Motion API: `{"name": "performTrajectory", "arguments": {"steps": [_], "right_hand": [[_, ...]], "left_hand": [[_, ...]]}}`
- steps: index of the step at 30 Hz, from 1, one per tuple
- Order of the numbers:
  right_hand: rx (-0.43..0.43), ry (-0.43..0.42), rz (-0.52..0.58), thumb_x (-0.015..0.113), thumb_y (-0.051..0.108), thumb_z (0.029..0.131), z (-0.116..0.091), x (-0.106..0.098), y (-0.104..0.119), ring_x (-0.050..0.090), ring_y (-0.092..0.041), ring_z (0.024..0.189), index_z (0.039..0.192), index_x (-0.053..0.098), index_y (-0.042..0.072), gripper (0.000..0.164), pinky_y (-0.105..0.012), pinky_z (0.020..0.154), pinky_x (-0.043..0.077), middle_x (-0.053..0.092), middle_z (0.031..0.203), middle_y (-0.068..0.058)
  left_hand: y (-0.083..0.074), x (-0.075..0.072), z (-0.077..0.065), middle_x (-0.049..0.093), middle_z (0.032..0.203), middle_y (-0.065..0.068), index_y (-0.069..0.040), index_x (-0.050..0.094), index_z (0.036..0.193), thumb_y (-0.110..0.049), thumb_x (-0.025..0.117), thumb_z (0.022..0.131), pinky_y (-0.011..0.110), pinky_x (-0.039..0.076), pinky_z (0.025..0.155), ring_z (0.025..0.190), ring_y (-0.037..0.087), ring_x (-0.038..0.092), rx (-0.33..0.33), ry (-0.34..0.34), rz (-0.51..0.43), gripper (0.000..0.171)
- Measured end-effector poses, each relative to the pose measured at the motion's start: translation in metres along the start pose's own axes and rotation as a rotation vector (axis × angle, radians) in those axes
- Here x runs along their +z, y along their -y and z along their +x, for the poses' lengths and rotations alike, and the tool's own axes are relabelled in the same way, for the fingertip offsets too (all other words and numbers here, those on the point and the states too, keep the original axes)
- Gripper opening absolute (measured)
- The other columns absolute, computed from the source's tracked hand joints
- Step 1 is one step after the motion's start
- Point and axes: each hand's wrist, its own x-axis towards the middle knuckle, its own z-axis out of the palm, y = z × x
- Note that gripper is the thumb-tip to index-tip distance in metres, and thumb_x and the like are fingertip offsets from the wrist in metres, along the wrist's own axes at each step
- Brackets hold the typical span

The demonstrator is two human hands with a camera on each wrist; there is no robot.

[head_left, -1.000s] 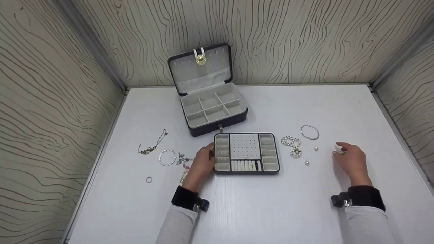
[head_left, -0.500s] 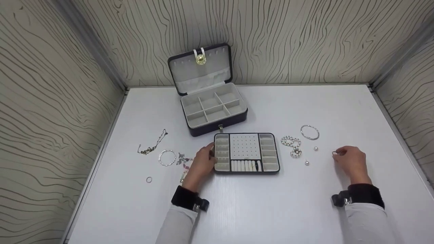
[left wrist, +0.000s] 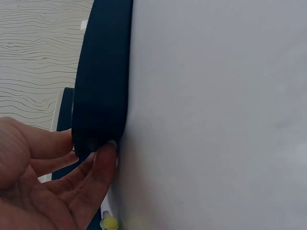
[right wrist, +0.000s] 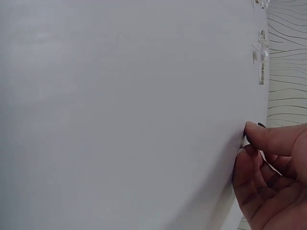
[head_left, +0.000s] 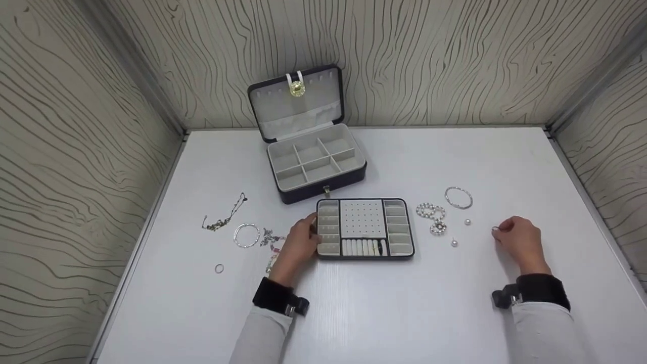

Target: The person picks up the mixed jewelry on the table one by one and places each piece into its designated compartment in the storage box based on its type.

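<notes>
Dark-rimmed rectangular tray (head_left: 365, 257): left hand (head_left: 298, 246) pinched its edge; right hand (head_left: 521, 243), in open room, pinched a thin round ring (head_left: 495, 229).

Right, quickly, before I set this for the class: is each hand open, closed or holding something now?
Left hand: closed, gripping the left side of the jewelry tray.
Right hand: closed, pinching a small ring at its fingertips.
</notes>
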Motion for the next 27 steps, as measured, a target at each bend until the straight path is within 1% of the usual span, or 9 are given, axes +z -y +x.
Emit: {"name": "performTrajectory", "arguments": {"steps": [1,6,9,11,14,18,21,24,27], "right_hand": [[-0.004,0.000,0.001,0.064,0.008,0.090,0.000,0.000,0.000,0.056,-0.033,0.080,0.098,0.059,-0.010,0.020,-0.034,0.063,0.043,0.061,0.088,-0.023],[-0.023,0.000,0.023,0.065,0.009,0.089,0.000,-0.001,-0.001,0.058,-0.028,0.077,0.099,0.060,-0.008,0.020,-0.031,0.062,0.045,0.062,0.088,-0.018],[-0.003,0.034,0.096,0.064,0.008,0.090,0.002,-0.001,-0.001,0.064,-0.020,0.073,0.105,0.058,-0.009,0.023,-0.027,0.061,0.051,0.063,0.089,-0.016],[0.027,0.060,0.168,0.063,0.007,0.091,0.003,0.000,-0.001,0.067,-0.016,0.071,0.108,0.056,-0.010,0.025,-0.025,0.061,0.054,0.064,0.090,-0.017],[0.056,0.076,0.271,0.063,0.005,0.092,0.002,0.001,0.004,0.070,-0.013,0.071,0.113,0.054,-0.013,0.029,-0.024,0.064,0.056,0.065,0.094,-0.020],[0.026,0.045,0.291,0.063,0.008,0.094,-0.004,0.003,0.017,0.071,-0.011,0.074,0.116,0.057,-0.012,0.031,-0.020,0.067,0.055,0.064,0.100,-0.022],[-0.003,0.044,0.317,0.062,0.010,0.095,-0.008,0.004,0.033,0.070,-0.008,0.079,0.119,0.058,-0.011,0.032,-0.020,0.072,0.055,0.062,0.106,-0.023],[-0.028,0.072,0.415,0.060,0.009,0.097,-0.013,0.006,0.048,0.070,-0.007,0.082,0.123,0.055,-0.012,0.034,-0.025,0.078,0.055,0.059,0.110,-0.024],[-0.069,0.106,0.498,0.058,0.006,0.098,-0.018,0.009,0.063,0.069,-0.007,0.084,0.125,0.053,-0.014,0.034,-0.026,0.079,0.055,0.058,0.110,-0.025]], "left_hand": [[0.000,0.000,0.000,0.061,0.094,0.011,0.003,0.043,0.144,0.008,0.059,0.085,0.038,0.051,0.078,0.084,0.023,0.058,0.007,-0.001,-0.002,0.061],[0.001,0.000,-0.001,0.061,0.096,0.012,0.003,0.043,0.144,0.008,0.059,0.084,0.040,0.051,0.082,0.087,0.024,0.058,-0.005,-0.001,-0.007,0.063],[0.001,0.001,-0.001,0.060,0.099,0.013,0.002,0.043,0.145,0.007,0.060,0.084,0.041,0.050,0.084,0.089,0.025,0.058,-0.013,-0.003,-0.001,0.064],[0.001,0.001,-0.001,0.060,0.099,0.014,0.002,0.043,0.145,0.007,0.059,0.084,0.041,0.050,0.085,0.090,0.026,0.059,-0.011,-0.001,0.000,0.064],[0.001,0.000,-0.001,0.061,0.099,0.014,0.002,0.043,0.145,0.006,0.060,0.084,0.041,0.050,0.085,0.090,0.026,0.058,-0.014,0.004,0.003,0.064],[0.000,-0.001,-0.001,0.061,0.096,0.013,0.003,0.044,0.144,0.008,0.059,0.083,0.042,0.050,0.083,0.087,0.025,0.058,0.000,0.000,0.007,0.063],[0.000,-0.001,-0.001,0.061,0.094,0.012,0.003,0.045,0.144,0.008,0.058,0.083,0.042,0.050,0.080,0.085,0.025,0.057,0.007,-0.007,0.007,0.062],[-0.001,-0.001,-0.001,0.060,0.093,0.011,0.003,0.046,0.143,0.007,0.060,0.084,0.041,0.049,0.080,0.085,0.024,0.056,0.006,-0.015,0.017,0.060],[-0.002,-0.001,-0.001,0.060,0.093,0.012,0.003,0.046,0.142,0.006,0.061,0.084,0.042,0.049,0.081,0.086,0.025,0.057,0.006,-0.015,0.020,0.059]]}}
